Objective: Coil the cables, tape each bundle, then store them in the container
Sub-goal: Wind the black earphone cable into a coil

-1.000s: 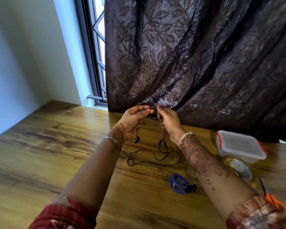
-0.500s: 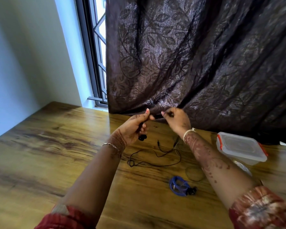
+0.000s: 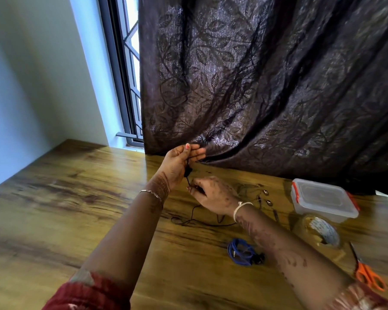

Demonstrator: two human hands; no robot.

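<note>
Black earphone cable runs from the left hand, which pinches its upper end between thumb and fingers near the table's far edge. It passes down to the right hand, which pinches it just below, and the slack lies on the wooden table. Coiling looks barely begun; next, loops must be wound round the left fingers. A blue bundle lies nearer. Tape roll, orange scissors and lidded container sit toward the right edge. No writing is legible.

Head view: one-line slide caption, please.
Left hand and right hand hold a black earphone cable over the table; blue bundle, tape, scissors, container alongside.
</note>
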